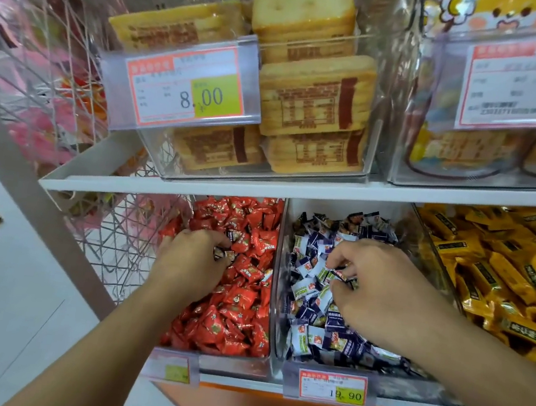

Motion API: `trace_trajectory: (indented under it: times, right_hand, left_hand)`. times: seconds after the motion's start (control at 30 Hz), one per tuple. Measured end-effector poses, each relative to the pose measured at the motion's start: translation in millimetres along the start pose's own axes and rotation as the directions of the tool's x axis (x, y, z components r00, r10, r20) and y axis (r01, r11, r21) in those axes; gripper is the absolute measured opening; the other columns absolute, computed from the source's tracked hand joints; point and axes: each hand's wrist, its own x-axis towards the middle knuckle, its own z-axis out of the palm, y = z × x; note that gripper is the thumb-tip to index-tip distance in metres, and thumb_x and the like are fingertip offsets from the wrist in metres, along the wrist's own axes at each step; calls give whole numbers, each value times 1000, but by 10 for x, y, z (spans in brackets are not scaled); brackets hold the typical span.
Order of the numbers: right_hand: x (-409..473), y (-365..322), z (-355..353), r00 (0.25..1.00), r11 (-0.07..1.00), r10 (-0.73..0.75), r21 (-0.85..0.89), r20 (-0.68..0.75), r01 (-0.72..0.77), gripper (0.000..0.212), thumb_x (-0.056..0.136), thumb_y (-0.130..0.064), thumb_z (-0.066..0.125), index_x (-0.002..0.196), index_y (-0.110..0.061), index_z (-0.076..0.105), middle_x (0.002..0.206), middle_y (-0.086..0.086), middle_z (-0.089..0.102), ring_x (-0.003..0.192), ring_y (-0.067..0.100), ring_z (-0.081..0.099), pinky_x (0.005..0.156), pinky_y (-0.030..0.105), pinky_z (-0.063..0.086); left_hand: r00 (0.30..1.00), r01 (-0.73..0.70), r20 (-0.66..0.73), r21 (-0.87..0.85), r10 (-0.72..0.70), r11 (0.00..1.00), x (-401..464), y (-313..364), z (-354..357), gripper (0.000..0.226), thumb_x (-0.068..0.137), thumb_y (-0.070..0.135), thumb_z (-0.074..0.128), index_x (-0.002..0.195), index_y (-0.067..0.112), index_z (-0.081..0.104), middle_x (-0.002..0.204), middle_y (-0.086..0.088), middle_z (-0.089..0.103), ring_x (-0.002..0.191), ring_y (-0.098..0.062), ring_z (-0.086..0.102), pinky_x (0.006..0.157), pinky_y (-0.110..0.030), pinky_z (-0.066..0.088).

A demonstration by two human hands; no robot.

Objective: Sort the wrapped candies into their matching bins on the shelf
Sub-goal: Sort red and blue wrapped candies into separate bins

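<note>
Two clear bins sit side by side on the lower shelf. The left bin (273, 303) is full of red wrapped candies (242, 300). The right bin (279, 354) holds dark blue and white wrapped candies (310, 318). My left hand (192, 257) reaches into the red bin, its fingers curled round a dark-wrapped candy (223, 254) lying among the red ones. My right hand (374, 281) is in the blue and white bin, its fingertips pinching a dark candy (340, 275) above the pile.
A third bin of yellow wrapped bars (502, 273) stands to the right. The upper shelf (195, 183) carries clear boxes of biscuit packs (312, 94) with price tags. A wire basket rack (116, 235) stands to the left. Price labels (332, 386) hang on the bin fronts.
</note>
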Motion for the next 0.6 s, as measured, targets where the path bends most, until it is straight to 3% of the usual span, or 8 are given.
trace_trajectory:
  times: [0.07,0.13,0.23,0.33,0.4,0.53,0.6]
  right_hand:
    - [1,-3,8,1000,1000,-5,2,-6,5,11,95,-28,65,104,-32,62,103,-8,62,86,16,72,81,41,60]
    - [-4,-9,7,1000,1000,-11,0,-17,11,10,95,-28,65,104,-32,62,100,-7,64,86,17,72,80,42,60]
    - [-13,-14,-3,1000,1000,-17,15,-26,18,9,95,-28,65,101,-32,62,98,-8,64,85,20,73,78,44,61]
    - [-23,-22,-10,999,1000,-24,14,-36,25,9,95,-27,66,99,-33,61,98,-10,63,85,20,73,78,43,62]
    - [-31,-29,-19,999,1000,-25,12,-41,25,9,95,-27,66,98,-34,60,98,-11,63,86,20,73,77,42,61]
    - [-52,-52,-49,999,1000,-20,5,-39,21,9,95,-27,66,101,-32,62,103,-10,61,87,21,73,79,42,61]
    - [-58,-54,-53,998,999,-33,3,-46,33,12,96,-25,66,106,-31,62,110,-9,61,90,19,71,83,39,60]
  left_hand:
    - [1000,2,-19,-46,-3,999,4,-16,9,26,93,40,70,119,39,70,117,7,73,97,-23,68,99,-44,51]
    - [998,1,-54,-107,-6,994,-6,-31,19,23,89,39,76,112,37,73,108,11,75,97,-18,69,98,-43,52]
    - [995,-5,-97,-208,-15,978,-23,-51,29,18,87,34,80,105,34,75,99,13,74,88,-9,68,91,-33,56]
    - [987,-20,-158,-296,-28,955,-38,-62,25,15,88,22,80,98,32,76,92,13,71,82,1,61,68,-9,48]
    - [979,-38,-202,-352,-37,935,-57,-48,-1,15,87,19,81,95,32,77,87,15,69,77,4,60,57,-3,41]
    - [963,-41,-252,-476,-92,879,-127,0,-91,12,87,24,82,93,33,79,80,23,66,76,9,62,58,0,40]
    - [967,-56,-237,-565,-97,823,-179,35,-150,12,86,24,83,91,33,78,79,19,71,80,8,65,66,-5,49]
